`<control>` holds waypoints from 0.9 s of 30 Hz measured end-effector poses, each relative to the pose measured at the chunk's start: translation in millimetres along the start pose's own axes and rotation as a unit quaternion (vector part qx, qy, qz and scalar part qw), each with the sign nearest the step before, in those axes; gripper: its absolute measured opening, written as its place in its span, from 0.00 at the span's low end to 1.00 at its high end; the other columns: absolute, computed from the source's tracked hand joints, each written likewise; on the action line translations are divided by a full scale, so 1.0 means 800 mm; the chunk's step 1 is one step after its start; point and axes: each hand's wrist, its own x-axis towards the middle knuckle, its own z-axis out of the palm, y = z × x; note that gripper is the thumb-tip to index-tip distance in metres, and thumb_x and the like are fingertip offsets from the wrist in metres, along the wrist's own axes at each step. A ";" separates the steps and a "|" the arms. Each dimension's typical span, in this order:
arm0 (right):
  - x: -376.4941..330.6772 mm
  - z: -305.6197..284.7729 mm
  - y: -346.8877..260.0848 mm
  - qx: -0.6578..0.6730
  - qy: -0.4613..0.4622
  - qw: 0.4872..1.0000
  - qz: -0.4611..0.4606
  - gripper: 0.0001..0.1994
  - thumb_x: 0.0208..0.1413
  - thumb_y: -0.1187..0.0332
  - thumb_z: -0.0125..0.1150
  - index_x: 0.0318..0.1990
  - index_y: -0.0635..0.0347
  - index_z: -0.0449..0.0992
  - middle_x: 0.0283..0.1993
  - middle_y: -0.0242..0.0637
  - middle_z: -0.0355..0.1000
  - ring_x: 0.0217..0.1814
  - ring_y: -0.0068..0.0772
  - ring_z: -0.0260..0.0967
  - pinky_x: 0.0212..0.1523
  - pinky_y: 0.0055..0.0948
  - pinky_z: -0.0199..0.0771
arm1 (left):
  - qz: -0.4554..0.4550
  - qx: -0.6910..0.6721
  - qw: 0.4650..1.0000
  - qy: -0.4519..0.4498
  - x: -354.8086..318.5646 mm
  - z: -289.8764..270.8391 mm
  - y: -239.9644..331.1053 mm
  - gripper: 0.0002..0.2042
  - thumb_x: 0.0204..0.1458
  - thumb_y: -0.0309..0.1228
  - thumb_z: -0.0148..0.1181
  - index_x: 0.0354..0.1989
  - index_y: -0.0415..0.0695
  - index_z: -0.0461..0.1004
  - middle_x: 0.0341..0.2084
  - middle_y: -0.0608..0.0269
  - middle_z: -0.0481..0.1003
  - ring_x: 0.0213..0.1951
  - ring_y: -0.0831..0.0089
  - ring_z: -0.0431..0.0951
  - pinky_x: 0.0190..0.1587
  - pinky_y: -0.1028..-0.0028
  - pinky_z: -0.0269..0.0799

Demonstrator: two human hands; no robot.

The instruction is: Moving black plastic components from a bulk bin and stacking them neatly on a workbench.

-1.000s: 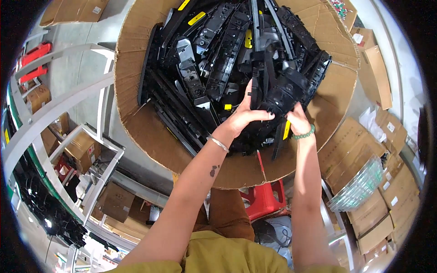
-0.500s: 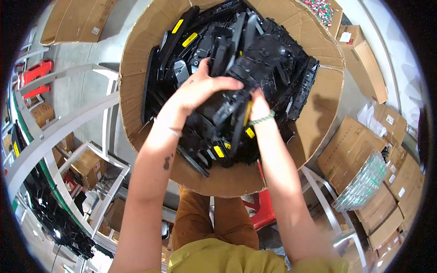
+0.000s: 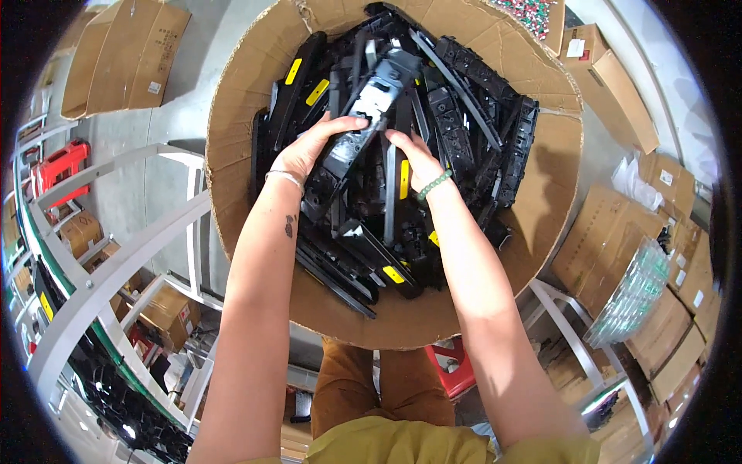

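I have my left hand (image 3: 313, 147) grasping a long black part (image 3: 376, 99) that slants across the upper centre of the frame over other black parts (image 3: 452, 127) in a cardboard container (image 3: 553, 174), but cannot tell whether my right hand (image 3: 421, 164), just beside it, grips anything.

Long, narrow black molded part (image 3: 357, 138), upper face partly glossy and glare-whitened, with small openings. Held aslant, far end to the right, above a pile of black parts (image 3: 452, 127); left hand (image 3: 311, 148) gripping its left edge, thumb across the face
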 end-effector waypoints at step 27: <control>-0.307 0.097 -0.043 -0.166 -0.102 0.981 -0.021 0.39 0.44 0.70 0.59 0.63 0.59 0.43 0.59 0.38 0.53 0.59 0.34 0.53 0.58 0.32 0.53 | 0.076 -0.236 0.966 -0.074 -0.344 0.065 -0.092 0.15 0.47 0.39 0.52 0.36 0.42 0.73 0.33 0.64 0.74 0.38 0.72 0.72 0.47 0.70 0.65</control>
